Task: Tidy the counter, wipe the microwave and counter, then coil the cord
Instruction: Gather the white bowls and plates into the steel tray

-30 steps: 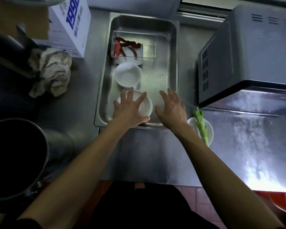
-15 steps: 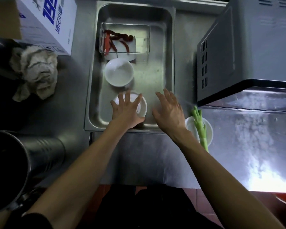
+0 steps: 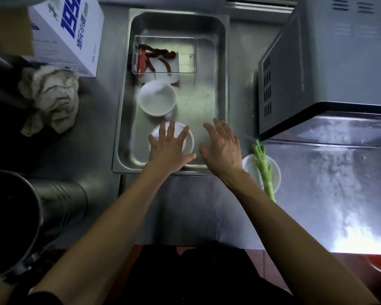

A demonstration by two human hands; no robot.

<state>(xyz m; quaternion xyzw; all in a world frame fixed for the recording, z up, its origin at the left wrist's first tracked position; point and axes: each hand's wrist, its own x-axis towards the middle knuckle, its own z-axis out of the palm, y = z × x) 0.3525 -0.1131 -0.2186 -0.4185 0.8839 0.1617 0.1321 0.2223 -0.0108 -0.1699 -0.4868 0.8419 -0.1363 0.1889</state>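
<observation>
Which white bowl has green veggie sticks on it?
The white bowl sitting on the counter beside the microwave, outside the metal tray. Green stalks lie across it. The two bowls inside the tray look empty.

Both hands, left (image 3: 168, 148) and right (image 3: 223, 149), reach forward, fingers spread.

White box (image 3: 68, 34) bears large blue digits, perhaps "199"; smaller characters unreadable.

forearms: bare | left sleeve (image 3: 42, 299): dark (pushed up near elbow) | torso clothing (image 3: 196, 278): dark
</observation>
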